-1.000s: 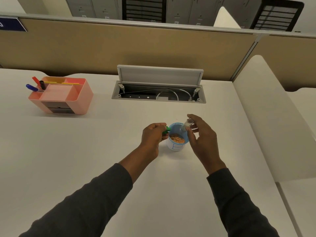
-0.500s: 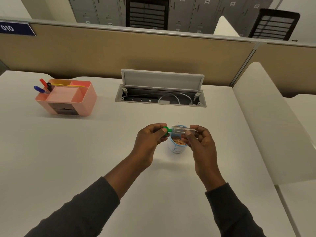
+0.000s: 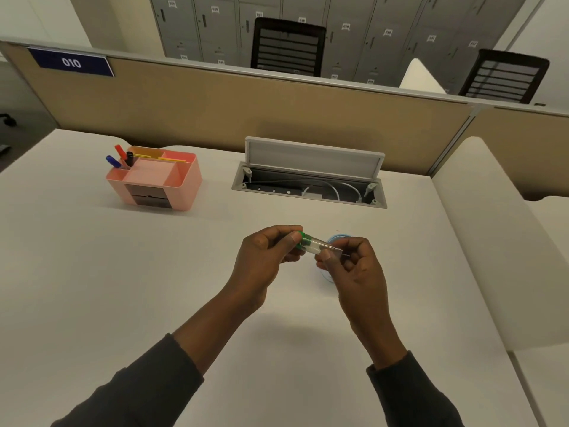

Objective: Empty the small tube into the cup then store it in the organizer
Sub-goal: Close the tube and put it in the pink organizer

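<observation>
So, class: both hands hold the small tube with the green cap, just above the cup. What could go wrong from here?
1. The cup sits mostly hidden behind the right hand; a careless move could tip it over.
2. The green cap, pinched by the left hand, may not be fully seated on the tube; it could come loose.
3. The organizer is far left, so the tube could be dropped on the way.

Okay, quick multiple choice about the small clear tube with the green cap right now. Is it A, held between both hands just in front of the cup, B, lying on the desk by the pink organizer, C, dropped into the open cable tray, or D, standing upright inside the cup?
A: the small tube lies roughly level between the left hand, pinching its green cap, and the right hand, in front of the cup.
</observation>
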`<state>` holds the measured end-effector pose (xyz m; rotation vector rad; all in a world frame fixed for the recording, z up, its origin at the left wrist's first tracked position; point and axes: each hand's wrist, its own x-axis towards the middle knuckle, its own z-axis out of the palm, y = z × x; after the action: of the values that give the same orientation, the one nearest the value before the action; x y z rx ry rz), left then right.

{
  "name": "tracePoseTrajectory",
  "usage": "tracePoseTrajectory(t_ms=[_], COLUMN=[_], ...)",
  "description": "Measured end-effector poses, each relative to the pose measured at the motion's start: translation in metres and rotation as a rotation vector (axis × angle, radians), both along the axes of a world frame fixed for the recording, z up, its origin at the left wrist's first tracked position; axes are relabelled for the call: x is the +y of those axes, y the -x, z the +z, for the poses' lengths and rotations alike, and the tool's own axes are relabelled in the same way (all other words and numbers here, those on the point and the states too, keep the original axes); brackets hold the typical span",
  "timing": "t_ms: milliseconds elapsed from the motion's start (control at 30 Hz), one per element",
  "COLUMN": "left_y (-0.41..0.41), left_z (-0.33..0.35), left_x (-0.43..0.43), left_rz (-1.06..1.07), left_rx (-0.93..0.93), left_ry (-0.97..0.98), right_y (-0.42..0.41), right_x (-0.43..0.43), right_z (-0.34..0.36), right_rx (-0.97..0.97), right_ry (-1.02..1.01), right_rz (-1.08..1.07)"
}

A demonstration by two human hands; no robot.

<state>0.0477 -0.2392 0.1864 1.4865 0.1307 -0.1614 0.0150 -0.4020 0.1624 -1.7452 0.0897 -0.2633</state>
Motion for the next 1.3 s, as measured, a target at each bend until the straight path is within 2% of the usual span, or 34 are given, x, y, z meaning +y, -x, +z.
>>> tracePoseTrajectory(t_ms=[133, 233, 333, 567, 633, 767, 833, 1000, 1100, 1300], left_y=[0.007, 0.013, 0.018, 0.024, 0.026, 0.025, 0.025, 0.023, 0.023, 0.016], left_z=[0.011, 0.019, 0.026, 0.030, 0.031, 0.034, 0.038, 0.036, 0.032, 0.020], left_x=[0.020, 0.035, 0.048, 0.079, 0.085, 0.098, 0.104, 0.126, 0.136, 0.148], left_rz=[-0.001, -0.018, -0.033, -0.003, 0.016, 0.065, 0.064, 0.073, 0.083, 0.092], left_rx=[-0.039, -0.078, -0.116, -0.144, -0.158, -0.221, -0.237, -0.209, -0.204, -0.115], left_ry=[0.004, 0.017, 0.029, 0.060, 0.041, -0.009, -0.002, 0.097, 0.129, 0.192], right_y=[0.009, 0.015, 0.019, 0.027, 0.030, 0.034, 0.033, 0.028, 0.027, 0.020], right_x=[0.016, 0.035, 0.055, 0.100, 0.114, 0.152, 0.165, 0.188, 0.198, 0.219], right_z=[0.013, 0.022, 0.029, 0.037, 0.037, 0.038, 0.041, 0.049, 0.048, 0.037], right_rx=[-0.143, -0.185, -0.157, 0.053, 0.071, -0.021, -0.013, 0.238, 0.313, 0.293], right_ry=[0.285, 0.327, 0.227, -0.093, -0.096, 0.069, 0.058, -0.341, -0.514, -0.486], right_rz=[0.027, 0.042, 0.062, 0.144, 0.141, 0.068, 0.035, 0.069, 0.103, 0.052])
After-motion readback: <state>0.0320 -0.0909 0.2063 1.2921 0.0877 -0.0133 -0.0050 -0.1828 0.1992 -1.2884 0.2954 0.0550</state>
